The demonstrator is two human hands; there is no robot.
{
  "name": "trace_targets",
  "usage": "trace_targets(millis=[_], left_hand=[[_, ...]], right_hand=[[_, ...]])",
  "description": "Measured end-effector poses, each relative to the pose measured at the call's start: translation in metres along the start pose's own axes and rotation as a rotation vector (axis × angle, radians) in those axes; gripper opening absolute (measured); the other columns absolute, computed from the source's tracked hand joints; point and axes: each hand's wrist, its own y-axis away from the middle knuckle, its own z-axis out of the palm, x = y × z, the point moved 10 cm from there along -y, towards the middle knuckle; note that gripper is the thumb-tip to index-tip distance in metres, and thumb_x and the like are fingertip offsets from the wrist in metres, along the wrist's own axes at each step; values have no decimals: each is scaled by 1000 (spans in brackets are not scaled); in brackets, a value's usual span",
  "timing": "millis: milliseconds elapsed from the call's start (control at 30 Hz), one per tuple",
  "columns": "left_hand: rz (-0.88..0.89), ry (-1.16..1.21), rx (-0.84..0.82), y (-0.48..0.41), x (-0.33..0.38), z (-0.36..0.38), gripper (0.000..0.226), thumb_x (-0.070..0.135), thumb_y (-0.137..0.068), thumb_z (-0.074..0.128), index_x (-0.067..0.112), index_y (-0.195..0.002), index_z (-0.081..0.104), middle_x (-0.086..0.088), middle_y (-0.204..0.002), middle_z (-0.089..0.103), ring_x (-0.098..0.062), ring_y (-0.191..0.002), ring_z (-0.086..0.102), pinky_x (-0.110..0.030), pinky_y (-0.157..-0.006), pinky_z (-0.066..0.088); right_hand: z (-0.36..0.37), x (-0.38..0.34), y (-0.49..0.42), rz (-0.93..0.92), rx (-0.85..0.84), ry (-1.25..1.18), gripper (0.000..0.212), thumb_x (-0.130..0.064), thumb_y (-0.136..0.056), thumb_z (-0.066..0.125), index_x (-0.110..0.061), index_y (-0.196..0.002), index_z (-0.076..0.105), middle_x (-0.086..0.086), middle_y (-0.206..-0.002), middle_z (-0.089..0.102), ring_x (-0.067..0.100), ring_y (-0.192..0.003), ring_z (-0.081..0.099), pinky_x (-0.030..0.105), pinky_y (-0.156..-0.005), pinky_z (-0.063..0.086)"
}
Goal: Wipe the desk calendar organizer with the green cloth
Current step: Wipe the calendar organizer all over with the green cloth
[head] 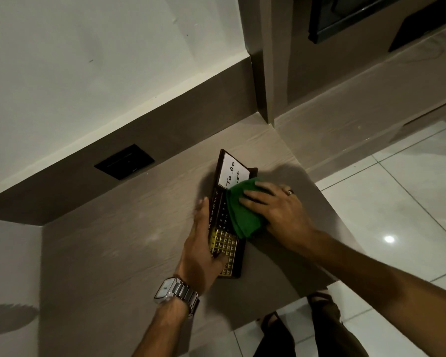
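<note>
The desk calendar organizer (pixel 223 220) is a dark, long board lying on the wooden desk (pixel 119 240), with month names, a gold number grid and a white "To Do List" card at its far end. My left hand (pixel 202 243) grips its left edge and near end, thumb across the gold grid. My right hand (pixel 276 210) presses the green cloth (pixel 240 215) flat on the organizer's right side, covering part of the card and the numbers.
A black wall socket plate (pixel 124 162) sits on the brown back panel behind the desk. The desk's right edge drops to a white tiled floor (pixel 410 202). A lower shelf (pixel 358 119) runs off to the right. My feet show below the desk edge.
</note>
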Motion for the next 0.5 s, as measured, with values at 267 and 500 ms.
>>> trace_targets(millis=[267,500], left_hand=[[-5,0,-3,0,-3,1,121,3,-72,75,36,-147,-14,-2,-164,4,-26,-150,12,-56,-117,28],[31,-7,17,-2,-6,1,121,9,-71,77,33,-150,-11,0,-164,5,-17,-151,7,-50,-121,23]], right_hand=[[-13,13,30,33,130,-186,73,-2,-63,80,-21,-130,59,0,-133,60,27,-125,47,54,-89,48],[8,-15,21,-36,103,-51,70,-9,-64,81,-20,-129,59,7,-134,59,32,-125,52,52,-91,46]])
